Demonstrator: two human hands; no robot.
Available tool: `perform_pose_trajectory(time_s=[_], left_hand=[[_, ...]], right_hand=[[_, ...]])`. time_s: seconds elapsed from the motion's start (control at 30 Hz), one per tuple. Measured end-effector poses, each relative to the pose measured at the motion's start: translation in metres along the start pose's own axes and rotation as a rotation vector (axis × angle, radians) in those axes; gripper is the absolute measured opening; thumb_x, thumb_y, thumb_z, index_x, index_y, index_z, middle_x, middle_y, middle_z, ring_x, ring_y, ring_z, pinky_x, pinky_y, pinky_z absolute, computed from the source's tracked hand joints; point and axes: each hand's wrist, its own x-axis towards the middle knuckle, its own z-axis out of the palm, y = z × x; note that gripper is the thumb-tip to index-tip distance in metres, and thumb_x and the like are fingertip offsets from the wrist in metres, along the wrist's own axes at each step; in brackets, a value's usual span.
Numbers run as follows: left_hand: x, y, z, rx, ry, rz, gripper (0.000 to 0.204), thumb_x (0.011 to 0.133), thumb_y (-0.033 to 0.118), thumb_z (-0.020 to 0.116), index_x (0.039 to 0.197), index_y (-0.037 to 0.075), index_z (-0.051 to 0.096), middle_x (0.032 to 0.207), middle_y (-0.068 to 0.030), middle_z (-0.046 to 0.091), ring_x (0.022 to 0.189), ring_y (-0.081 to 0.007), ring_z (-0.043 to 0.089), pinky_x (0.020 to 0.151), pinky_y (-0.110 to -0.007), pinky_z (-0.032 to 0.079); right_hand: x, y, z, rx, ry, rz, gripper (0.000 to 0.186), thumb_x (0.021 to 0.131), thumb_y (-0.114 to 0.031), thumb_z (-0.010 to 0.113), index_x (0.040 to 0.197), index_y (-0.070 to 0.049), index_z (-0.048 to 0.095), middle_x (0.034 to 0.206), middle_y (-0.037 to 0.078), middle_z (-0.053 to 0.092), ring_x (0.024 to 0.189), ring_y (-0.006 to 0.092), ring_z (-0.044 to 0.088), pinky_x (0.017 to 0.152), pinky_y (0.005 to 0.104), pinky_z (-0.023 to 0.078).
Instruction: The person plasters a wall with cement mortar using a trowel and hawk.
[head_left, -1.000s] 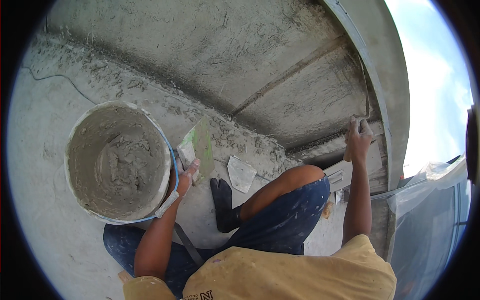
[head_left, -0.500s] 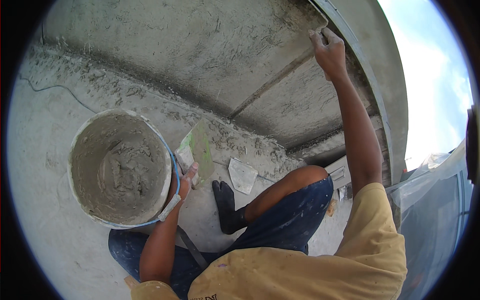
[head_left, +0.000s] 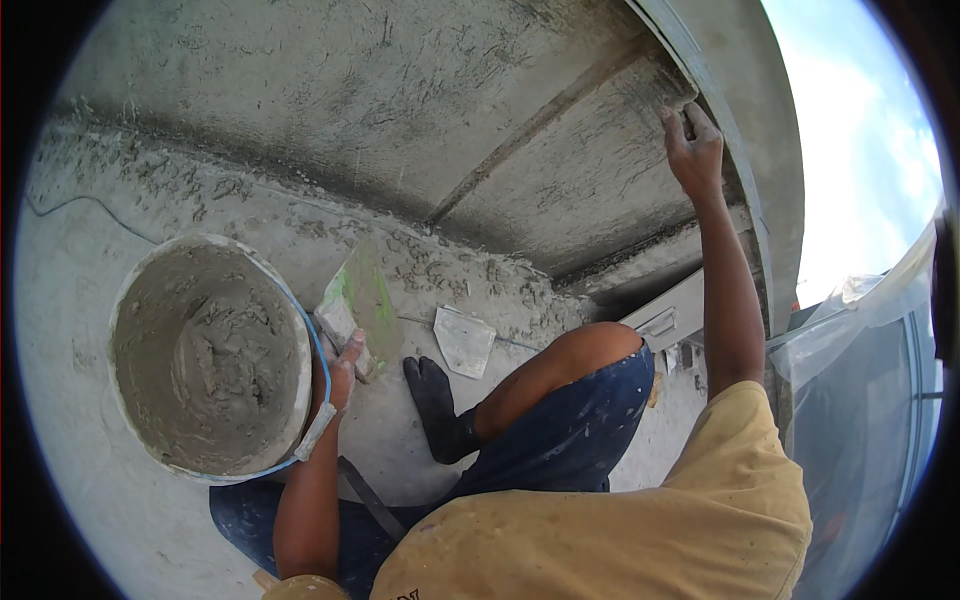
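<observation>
My left hand (head_left: 340,375) grips a mortar-smeared plastering hawk (head_left: 365,310) with green streaks, thumb along its near edge. Close beside that hand stands a round bucket (head_left: 295,400) with grey mortar (head_left: 235,350) inside; its blue handle hangs over the rim near my wrist. At the upper right, my right hand (head_left: 697,155) is raised to the top edge of the grey wall (head_left: 480,90), fingers bent in a pinch. A thin tool, apparently a trowel (head_left: 686,88) seen edge-on, runs from those fingers along the wall edge; most of it is hard to make out.
A pale flat plate (head_left: 464,341) lies on the floor beyond my foot (head_left: 435,405). Mortar crumbs (head_left: 420,265) line the wall's base. A thin cable (head_left: 100,203) crosses the floor at left. Clear plastic sheeting (head_left: 840,350) hangs at right, and a pale panel (head_left: 670,310) stands past my knee.
My right hand has slid along the wall's top edge, rightward and nearer to me, past the dark joint. The bucket, hawk and floor items appear farther left as the view shifts.
</observation>
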Motion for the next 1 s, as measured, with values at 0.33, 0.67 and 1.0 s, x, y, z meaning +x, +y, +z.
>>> perform_pose_trajectory(time_s=[0.33,0.67,1.0], left_hand=[[-0.009,0.006,0.011,-0.25,-0.061,-0.059,0.059,0.091,0.016,0.066,0.139,-0.003,0.037,0.131,-0.0115,0.05,0.12,-0.0221,0.048,0.104,-0.033,0.034],[-0.009,0.008,0.004,-0.122,-0.012,-0.034,0.055,0.093,0.021,0.064,0.137,-0.003,0.041,0.129,-0.0124,0.053,0.119,-0.0227,0.049,0.104,-0.034,0.035],[-0.006,0.001,0.008,-0.155,0.019,0.032,0.056,0.094,0.023,0.063,0.138,-0.003,0.04,0.13,-0.0136,0.052,0.12,-0.0238,0.049,0.105,-0.035,0.034]], right_hand=[[-0.04,0.017,-0.005,0.094,-0.091,0.13,0.028,0.095,-0.024,0.06,0.08,-0.001,0.06,0.062,0.002,0.053,0.055,0.0078,0.044,0.052,0.0266,0.037],[-0.094,0.045,-0.029,0.236,0.146,0.205,0.027,0.092,-0.019,0.065,0.075,-0.001,0.056,0.058,0.002,0.049,0.053,0.0077,0.042,0.049,0.027,0.036],[-0.007,0.062,0.007,0.098,-0.034,0.037,0.023,0.092,-0.016,0.063,0.079,0.001,0.056,0.062,0.007,0.053,0.056,0.0107,0.05,0.054,0.0282,0.041]])
